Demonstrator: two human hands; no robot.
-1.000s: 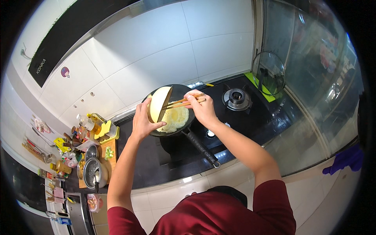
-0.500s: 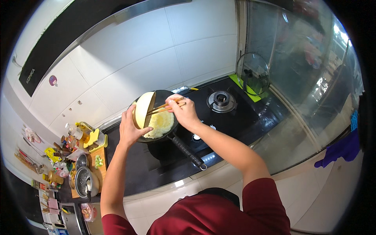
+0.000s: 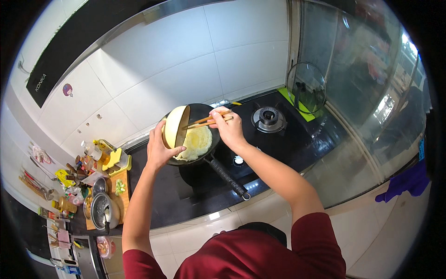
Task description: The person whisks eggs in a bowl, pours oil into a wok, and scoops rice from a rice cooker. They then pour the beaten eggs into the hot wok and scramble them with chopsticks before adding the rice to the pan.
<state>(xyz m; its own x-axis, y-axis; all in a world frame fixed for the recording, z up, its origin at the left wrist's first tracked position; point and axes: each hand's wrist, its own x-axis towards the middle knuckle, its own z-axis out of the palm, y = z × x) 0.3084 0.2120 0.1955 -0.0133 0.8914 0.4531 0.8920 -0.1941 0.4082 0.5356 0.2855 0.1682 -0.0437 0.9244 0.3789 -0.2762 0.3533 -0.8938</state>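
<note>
Yellow bowl (image 3: 174, 126), left of the frame's centre, tips sideways above the pan (image 3: 202, 110), long axis near vertical, clasped from its left by the left hand (image 3: 159, 149); rightward, the right hand (image 3: 227, 128) pinches chopsticks (image 3: 200, 123) pointing left into its mouth.

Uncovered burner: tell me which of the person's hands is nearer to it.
Right. The right hand, holding chopsticks, is left of the burner; the left hand is farther left, holding the tilted yellow bowl over the pan.
</note>
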